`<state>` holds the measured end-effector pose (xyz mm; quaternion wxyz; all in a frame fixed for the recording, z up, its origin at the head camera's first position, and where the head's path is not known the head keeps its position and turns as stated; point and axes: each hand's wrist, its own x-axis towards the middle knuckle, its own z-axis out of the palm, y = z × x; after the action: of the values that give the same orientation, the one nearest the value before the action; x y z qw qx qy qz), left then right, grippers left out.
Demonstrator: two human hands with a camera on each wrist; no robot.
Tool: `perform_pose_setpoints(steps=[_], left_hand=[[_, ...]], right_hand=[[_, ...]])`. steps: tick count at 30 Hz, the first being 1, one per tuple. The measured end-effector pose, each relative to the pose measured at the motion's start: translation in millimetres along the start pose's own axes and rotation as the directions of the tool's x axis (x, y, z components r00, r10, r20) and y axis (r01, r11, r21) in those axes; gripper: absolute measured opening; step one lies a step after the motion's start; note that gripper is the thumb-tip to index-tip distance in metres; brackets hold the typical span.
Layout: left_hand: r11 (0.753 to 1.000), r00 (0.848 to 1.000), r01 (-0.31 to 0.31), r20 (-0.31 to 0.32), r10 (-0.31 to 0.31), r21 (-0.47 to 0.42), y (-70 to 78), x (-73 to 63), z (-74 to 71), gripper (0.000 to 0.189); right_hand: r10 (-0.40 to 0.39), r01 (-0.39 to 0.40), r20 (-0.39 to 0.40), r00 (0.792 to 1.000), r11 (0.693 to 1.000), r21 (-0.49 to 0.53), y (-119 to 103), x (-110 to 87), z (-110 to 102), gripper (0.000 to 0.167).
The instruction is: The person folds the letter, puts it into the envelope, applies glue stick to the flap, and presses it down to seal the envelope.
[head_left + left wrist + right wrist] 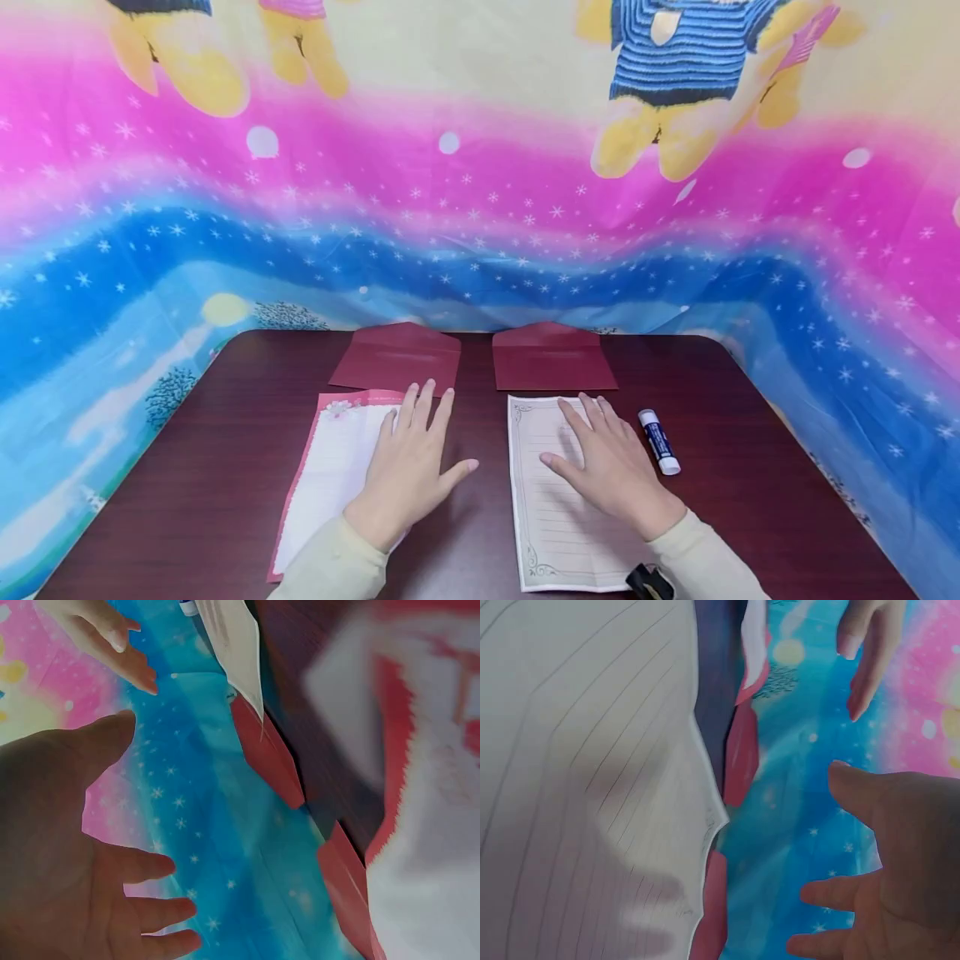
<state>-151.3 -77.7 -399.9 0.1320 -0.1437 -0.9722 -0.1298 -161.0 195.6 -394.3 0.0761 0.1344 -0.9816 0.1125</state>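
Note:
My left hand [408, 458] hovers over the right side of a sheet of letter paper with a red, flowered border [326, 467]; its fingers are spread and it holds nothing. Over a cream lined sheet with a scrolled frame [547, 517], my right hand [611, 458] is held with fingers extended, also holding nothing. Both wrist views show a gap between palm and paper. Beyond the sheets lie two dark red envelopes with raised flaps, a left envelope [397, 362] and a right envelope [555, 367]. A glue stick [659, 442] lies to the right of my right hand.
The dark brown table [750, 500] has rounded far corners. Behind it hangs a colourful cloth [480, 208] with bears and snowflakes, close against the table's far edge and sides. A black band [649, 582] shows at my right wrist.

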Motion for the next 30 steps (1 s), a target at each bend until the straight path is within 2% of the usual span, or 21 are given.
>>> perform_pose_setpoints(steps=[5, 12, 16, 21, 25, 28, 30], left_hand=[[0.999, 0.999, -0.016, 0.043, 0.015, 0.035, 8.4, 3.9, 0.4, 0.086], [0.998, 0.996, -0.052, 0.073, 0.05, 0.033, 18.3, 7.1, 6.4, 0.076], [0.998, 0.991, -0.06, 0.117, 0.058, 0.018, 26.8, 11.0, 6.2, 0.074], [0.998, 0.973, -0.057, 0.223, 0.055, 0.003, 40.4, 13.5, 5.3, 0.07], [0.998, 0.957, -0.06, 0.287, 0.052, 0.019, 50.4, 14.0, 8.2, 0.07], [0.997, 0.957, -0.072, 0.285, 0.058, 0.038, 55.0, 14.9, 12.9, 0.069], [0.994, 0.963, -0.088, 0.261, 0.069, 0.061, 56.7, 15.8, 16.6, 0.067]], right_hand=[[0.001, -0.001, -0.002, 1.0, 0.999, -0.033, 11, -1.7, -1, 0.076], [-0.003, 0.0, -0.039, 0.999, 0.997, -0.081, 31, -5.5, -2, 0.071], [0.014, -0.018, -0.04, 0.999, 0.995, -0.102, 39, -7.9, -4, 0.072], [0.034, -0.037, -0.03, 0.999, 0.993, -0.113, 46, -11.8, -3, 0.073], [0.065, -0.063, 0.022, 0.998, 0.992, -0.107, 51, -16.5, -1, 0.073], [0.078, -0.071, 0.054, 0.996, 0.991, -0.111, 57, -18.5, 0, 0.073], [0.08, -0.072, 0.065, 0.995, 0.99, -0.12, 62, -19.2, 1, 0.073]])
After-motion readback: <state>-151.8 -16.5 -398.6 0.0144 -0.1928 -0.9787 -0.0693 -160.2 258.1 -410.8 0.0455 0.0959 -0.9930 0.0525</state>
